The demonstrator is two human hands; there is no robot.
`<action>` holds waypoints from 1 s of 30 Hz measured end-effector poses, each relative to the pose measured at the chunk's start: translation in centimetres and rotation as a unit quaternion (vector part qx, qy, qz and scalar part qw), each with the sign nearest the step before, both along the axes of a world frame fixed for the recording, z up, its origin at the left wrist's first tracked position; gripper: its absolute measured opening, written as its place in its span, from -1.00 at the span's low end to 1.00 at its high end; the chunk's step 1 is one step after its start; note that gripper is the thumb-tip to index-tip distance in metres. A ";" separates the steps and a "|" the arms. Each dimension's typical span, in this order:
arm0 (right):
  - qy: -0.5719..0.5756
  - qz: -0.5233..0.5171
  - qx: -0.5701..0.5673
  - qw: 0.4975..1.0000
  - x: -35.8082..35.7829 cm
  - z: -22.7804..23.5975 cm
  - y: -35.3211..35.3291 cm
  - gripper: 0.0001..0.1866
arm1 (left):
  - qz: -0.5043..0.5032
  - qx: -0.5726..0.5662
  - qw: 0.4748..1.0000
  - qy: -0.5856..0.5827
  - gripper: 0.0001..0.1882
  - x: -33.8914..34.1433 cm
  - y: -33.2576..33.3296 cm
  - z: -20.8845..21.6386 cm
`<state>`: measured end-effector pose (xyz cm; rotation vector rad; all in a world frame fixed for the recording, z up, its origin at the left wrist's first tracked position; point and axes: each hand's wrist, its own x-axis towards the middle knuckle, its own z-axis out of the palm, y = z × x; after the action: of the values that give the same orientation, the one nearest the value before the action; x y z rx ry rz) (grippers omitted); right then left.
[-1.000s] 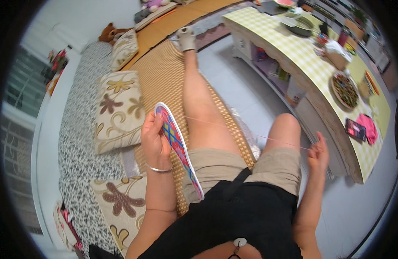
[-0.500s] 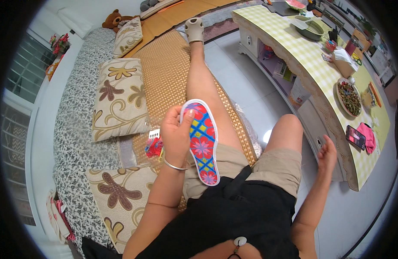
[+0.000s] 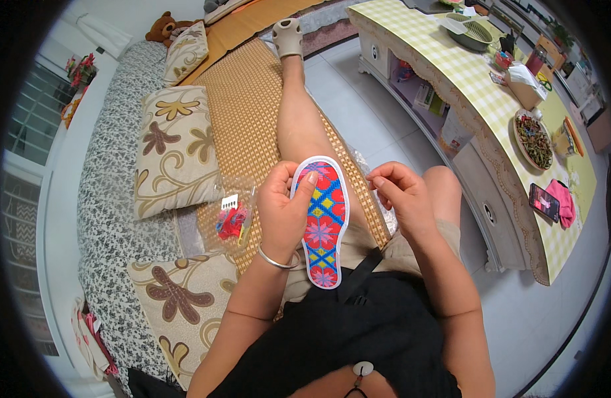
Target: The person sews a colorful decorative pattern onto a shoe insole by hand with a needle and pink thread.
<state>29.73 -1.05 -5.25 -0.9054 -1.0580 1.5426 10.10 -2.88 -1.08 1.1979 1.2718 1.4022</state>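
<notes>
Patterned insole (image 3: pixel 322 229), white-edged with red, blue and yellow motifs, is being held above the lap, its broad end pointing away from the body and its decorated face turning up toward the wearer. Left hand (image 3: pixel 283 207) is gripping it firmly near the broad end: the thumb is pressing on the face, and the remaining fingers are wrapping out of sight behind. Right hand (image 3: pixel 406 200) is hovering just beside the far edge, apart from it, with thumb and forefinger bending close together. Whether they are pinching anything fine, I cannot tell.

Clear plastic packet (image 3: pixel 232 221), showing red contents, is lying on the woven mat (image 3: pixel 242 99), near the left forearm.

Assessment: close handwork of this kind appears to be calling for a steady, flat insole, so the left hold is serving well. Good practice would be keeping the thumb near the rim, leaving the motif uncovered, avoiding bending the sole, and checking where the hidden fingers are resting before the right fingertips are meeting the edge.
</notes>
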 end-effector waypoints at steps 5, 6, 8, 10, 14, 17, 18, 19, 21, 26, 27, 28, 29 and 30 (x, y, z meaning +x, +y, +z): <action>0.007 0.004 0.035 0.999 -1.7 1.4 -0.1 -0.92 | -0.060 -0.003 0.983 -0.175 -0.89 -0.4 0.6 -0.8; 0.008 -0.006 0.044 0.999 -2.3 1.7 -0.2 -0.92 | -0.076 0.002 0.968 -0.239 -0.89 -0.6 0.9 -1.0; -0.050 -0.021 0.096 0.994 -3.0 3.0 -0.5 -0.94 | -0.164 -0.012 0.925 -0.343 -0.88 -1.1 1.6 -1.6; -0.131 -0.035 0.185 0.973 -3.6 4.1 -0.8 -0.94 | -0.316 0.016 0.824 -0.469 -0.83 -1.2 2.6 -2.8; -0.189 -0.096 0.421 0.882 -4.9 5.0 -0.3 -0.88 | -0.363 0.031 0.700 -0.614 -0.77 0.2 2.6 -6.1; -0.182 -0.096 0.459 0.864 -5.8 5.0 -0.3 -0.83 | -0.392 0.030 0.646 -0.655 -0.78 1.0 2.6 -6.8; -0.189 -0.088 0.465 0.861 -5.9 5.1 -0.4 -0.83 | -0.394 0.029 0.643 -0.656 -0.78 1.0 2.6 -6.8; -0.206 -0.095 0.469 0.854 -6.0 5.1 -0.5 -0.82 | -0.396 0.028 0.643 -0.655 -0.79 1.1 2.5 -6.7; -0.208 -0.115 0.477 0.846 -6.0 5.0 -0.5 -0.81 | -0.398 0.025 0.643 -0.654 -0.79 1.2 2.4 -6.6; -0.229 -0.142 0.491 0.829 -5.9 4.8 -0.4 -0.80 | -0.395 0.014 0.652 -0.647 -0.81 1.6 2.2 -6.6; -0.228 -0.143 0.489 0.830 -5.9 4.8 -0.4 -0.80 | -0.392 0.012 0.656 -0.645 -0.81 1.6 2.2 -6.6; -0.228 -0.144 0.487 0.831 -5.9 4.8 -0.5 -0.80 | -0.391 0.010 0.658 -0.643 -0.82 1.6 2.1 -6.6; -0.223 -0.144 0.486 0.833 -5.9 4.8 -0.5 -0.80 | -0.389 0.008 0.661 -0.641 -0.82 1.7 2.0 -6.5; -0.218 -0.144 0.485 0.835 -6.0 4.9 -0.6 -0.81 | -0.386 0.007 0.665 -0.639 -0.82 1.7 1.9 -6.5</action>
<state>23.74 -1.66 -0.31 -0.6256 -1.6977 0.3869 11.77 -0.95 -7.56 0.3394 -0.2712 1.0983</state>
